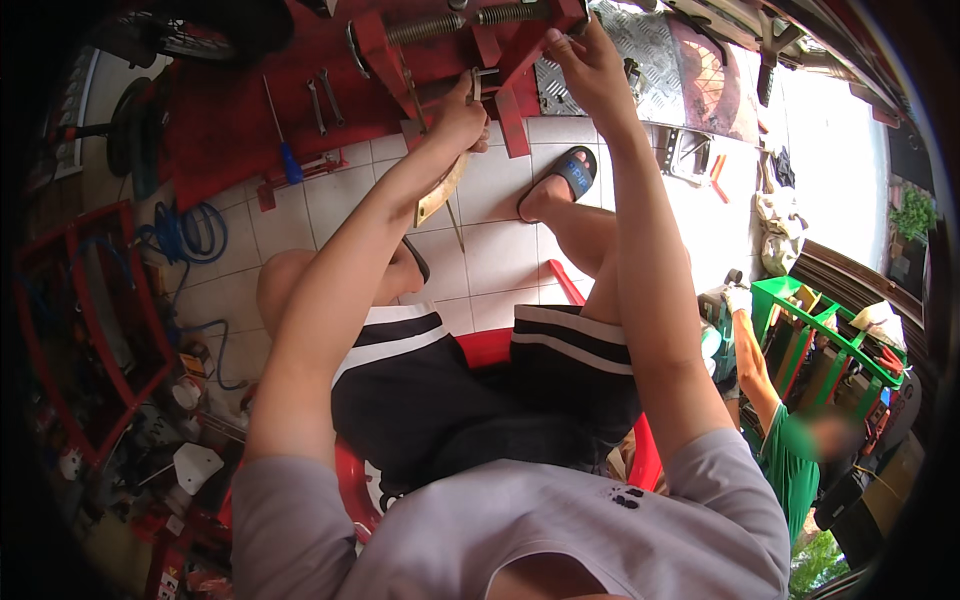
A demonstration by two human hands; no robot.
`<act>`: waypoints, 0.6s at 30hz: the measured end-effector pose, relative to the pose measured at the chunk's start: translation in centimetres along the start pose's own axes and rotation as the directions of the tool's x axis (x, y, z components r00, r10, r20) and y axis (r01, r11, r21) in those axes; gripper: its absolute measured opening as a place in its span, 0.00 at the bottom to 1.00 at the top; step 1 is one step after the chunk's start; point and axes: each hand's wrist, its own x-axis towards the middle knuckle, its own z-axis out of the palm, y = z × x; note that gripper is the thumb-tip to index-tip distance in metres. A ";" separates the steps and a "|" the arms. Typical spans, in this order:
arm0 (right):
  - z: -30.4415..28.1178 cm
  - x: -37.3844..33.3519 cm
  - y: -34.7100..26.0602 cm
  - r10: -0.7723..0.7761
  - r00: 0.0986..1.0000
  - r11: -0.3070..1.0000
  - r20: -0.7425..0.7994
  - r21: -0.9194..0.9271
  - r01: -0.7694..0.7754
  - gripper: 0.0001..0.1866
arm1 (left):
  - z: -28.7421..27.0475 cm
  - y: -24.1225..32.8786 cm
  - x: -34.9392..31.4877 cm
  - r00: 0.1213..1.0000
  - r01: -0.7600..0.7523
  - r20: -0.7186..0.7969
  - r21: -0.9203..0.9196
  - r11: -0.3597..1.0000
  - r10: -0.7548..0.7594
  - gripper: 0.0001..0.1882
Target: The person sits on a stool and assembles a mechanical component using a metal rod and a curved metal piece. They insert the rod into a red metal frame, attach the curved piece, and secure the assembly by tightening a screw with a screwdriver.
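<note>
"Left hand (464, 124) first: what has it got?"

"Its fingers are curled tightly round a long tan tool (438, 200), which slants down below the fist, over the tiled floor (345, 205)."

"And the right hand (600, 85)?"

"Up at the right end of the red metal frame (512, 122), thumb against it. How firmly it grips I can't tell, as the fingers are partly hidden."

"Anything on that frame?"

"Coarse threaded rods (425, 28) run along its upper part."

"Further out?"

"To the left, a blue-handled screwdriver (290, 162) and two wrenches (317, 108) lie on a red surface (220, 110). A patterned metal plate (658, 60) lies right of the right hand. Well off to the right, a person in a green shirt (790, 475) stretches an arm out beside a green rack (825, 335)."
</note>
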 end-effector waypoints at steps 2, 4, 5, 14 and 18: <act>-0.8 -0.4 -0.9 0.043 0.998 0.995 -0.036 -0.085 -0.046 0.22 | 0.5 -0.6 1.0 0.999 0.005 0.047 -0.003 1.000 -0.005 0.35; 0.0 -0.2 -3.3 0.073 0.997 0.990 -0.004 -0.119 -0.073 0.26 | -0.4 -0.3 0.6 1.000 -0.023 0.012 0.034 0.999 0.023 0.35; -0.1 -0.4 -4.0 0.093 0.995 0.984 0.022 -0.152 -0.089 0.27 | -0.3 -0.3 0.6 0.999 -0.035 0.014 0.049 0.998 0.034 0.35; 0.9 -1.1 -5.2 0.019 0.995 0.990 0.099 -0.142 -0.005 0.31 | -0.1 -0.8 0.1 0.981 -0.022 -0.177 0.292 0.956 0.076 0.35; 1.1 -1.1 -5.2 -0.010 0.997 0.988 0.073 -0.154 0.021 0.32 | 0.4 -0.2 -1.5 0.976 -0.024 -0.196 0.316 0.948 0.090 0.30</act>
